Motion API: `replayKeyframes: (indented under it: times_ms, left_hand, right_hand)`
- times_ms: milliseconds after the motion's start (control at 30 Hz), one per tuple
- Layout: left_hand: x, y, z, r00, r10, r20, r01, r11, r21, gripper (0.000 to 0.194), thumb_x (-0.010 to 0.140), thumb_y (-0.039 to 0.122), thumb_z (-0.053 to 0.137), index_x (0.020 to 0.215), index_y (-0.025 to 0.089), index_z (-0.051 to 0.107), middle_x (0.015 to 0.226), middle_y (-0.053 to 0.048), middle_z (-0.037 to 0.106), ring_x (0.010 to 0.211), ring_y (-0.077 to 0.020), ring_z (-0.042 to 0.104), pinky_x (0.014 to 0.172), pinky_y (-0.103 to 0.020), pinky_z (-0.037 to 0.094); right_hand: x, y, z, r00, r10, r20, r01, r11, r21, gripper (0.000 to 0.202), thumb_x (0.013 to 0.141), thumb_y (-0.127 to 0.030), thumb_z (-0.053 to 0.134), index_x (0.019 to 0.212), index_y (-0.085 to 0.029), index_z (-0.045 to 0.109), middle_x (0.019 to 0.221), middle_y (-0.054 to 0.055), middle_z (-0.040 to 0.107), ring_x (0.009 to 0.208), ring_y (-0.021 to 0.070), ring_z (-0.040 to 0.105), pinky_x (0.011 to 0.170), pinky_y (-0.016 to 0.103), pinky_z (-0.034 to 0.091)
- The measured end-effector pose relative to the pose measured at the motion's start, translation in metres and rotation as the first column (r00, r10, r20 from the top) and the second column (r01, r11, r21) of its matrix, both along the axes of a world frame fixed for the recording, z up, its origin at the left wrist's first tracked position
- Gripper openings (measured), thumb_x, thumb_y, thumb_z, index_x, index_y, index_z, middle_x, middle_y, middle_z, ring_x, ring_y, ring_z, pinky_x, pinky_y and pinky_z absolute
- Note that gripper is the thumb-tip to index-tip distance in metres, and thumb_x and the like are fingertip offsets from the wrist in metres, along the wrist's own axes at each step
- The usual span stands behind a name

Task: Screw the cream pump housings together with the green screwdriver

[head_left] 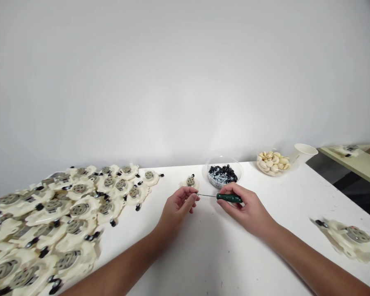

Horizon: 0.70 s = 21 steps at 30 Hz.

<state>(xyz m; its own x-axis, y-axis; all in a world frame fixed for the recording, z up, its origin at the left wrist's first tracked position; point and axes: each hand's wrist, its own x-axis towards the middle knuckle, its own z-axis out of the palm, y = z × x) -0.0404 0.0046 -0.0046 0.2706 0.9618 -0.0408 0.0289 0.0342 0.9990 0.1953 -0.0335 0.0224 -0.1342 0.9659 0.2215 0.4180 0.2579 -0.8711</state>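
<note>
My right hand (246, 207) is closed round the green handle of a screwdriver (230, 198), held level with its thin shaft pointing left. At the tip of that shaft, the fingers of my left hand (181, 203) are pinched together; whatever small piece is between them is too small to make out. Just behind my left hand lies a cream plastic part with a round grey metal motor (190, 181). A clear bowl (223, 174) with black pieces and small silver screws stands behind the screwdriver.
Many cream motor housings (80, 209) cover the table's left side. At the back right are a bowl of pale oval pieces (273, 163) and a white paper cup (305, 152). Another housing (347, 238) lies at the right. A wall (185, 82) rises behind the white table (203, 263).
</note>
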Motion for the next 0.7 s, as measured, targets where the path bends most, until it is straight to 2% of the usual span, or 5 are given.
replayKeyframes:
  times_ms: [167, 333, 500, 600, 700]
  left_hand:
    - [0.0, 0.0, 0.001, 1.0, 0.005, 0.002, -0.005, 1.0, -0.008, 0.032, 0.093, 0.047, 0.068, 0.108, 0.019, 0.069, 0.092, -0.005, 0.071, 0.072, -0.0139, 0.057, 0.067, -0.026, 0.049]
    - [0.0, 0.001, 0.001, 1.0, 0.012, 0.025, -0.012, 1.0, -0.021, 0.032, 0.092, 0.046, 0.07, 0.108, 0.018, 0.069, 0.091, -0.005, 0.07, 0.07, -0.0126, 0.055, 0.066, -0.025, 0.048]
    - [0.0, 0.001, 0.001, 1.0, 0.004, 0.022, -0.004, 1.0, -0.014, 0.032, 0.093, 0.045, 0.069, 0.108, 0.018, 0.068, 0.09, -0.005, 0.07, 0.071, -0.0124, 0.055, 0.067, -0.025, 0.048]
    - [0.0, 0.001, 0.001, 1.0, -0.01, 0.013, 0.01, 1.0, -0.004, 0.031, 0.093, 0.045, 0.069, 0.107, 0.018, 0.068, 0.091, -0.005, 0.071, 0.071, -0.0129, 0.055, 0.067, -0.025, 0.048]
    - [-0.001, 0.0, 0.001, 1.0, -0.011, -0.008, 0.011, 1.0, 0.002, 0.032, 0.093, 0.047, 0.068, 0.107, 0.018, 0.068, 0.092, -0.005, 0.072, 0.073, -0.0144, 0.057, 0.067, -0.026, 0.048]
  right_hand:
    - [0.0, -0.002, -0.001, 0.999, 0.001, 0.045, -0.003, 1.0, 0.031, 0.012, 0.095, -0.033, 0.063, 0.104, -0.025, 0.062, 0.084, 0.002, 0.066, 0.067, 0.0165, 0.056, 0.055, 0.027, 0.043]
    - [0.003, -0.001, -0.01, 1.0, 0.004, 0.025, -0.005, 1.0, 0.03, 0.019, 0.095, -0.04, 0.066, 0.106, -0.025, 0.069, 0.094, 0.005, 0.073, 0.074, 0.0187, 0.064, 0.06, 0.028, 0.051]
    - [0.006, 0.001, -0.007, 1.0, -0.016, 0.027, 0.015, 0.998, 0.054, 0.022, 0.093, -0.044, 0.069, 0.104, -0.026, 0.074, 0.098, 0.005, 0.076, 0.078, 0.0205, 0.067, 0.064, 0.03, 0.052]
    - [0.006, 0.001, -0.003, 0.996, -0.037, 0.078, 0.033, 0.998, 0.05, 0.022, 0.094, -0.046, 0.067, 0.099, -0.026, 0.076, 0.09, 0.003, 0.077, 0.074, 0.02, 0.066, 0.063, 0.03, 0.05]
    - [0.006, 0.001, -0.002, 0.989, -0.02, 0.145, 0.021, 1.0, -0.007, 0.032, 0.098, -0.049, 0.059, 0.087, -0.024, 0.075, 0.074, 0.001, 0.072, 0.064, 0.0179, 0.059, 0.058, 0.03, 0.043]
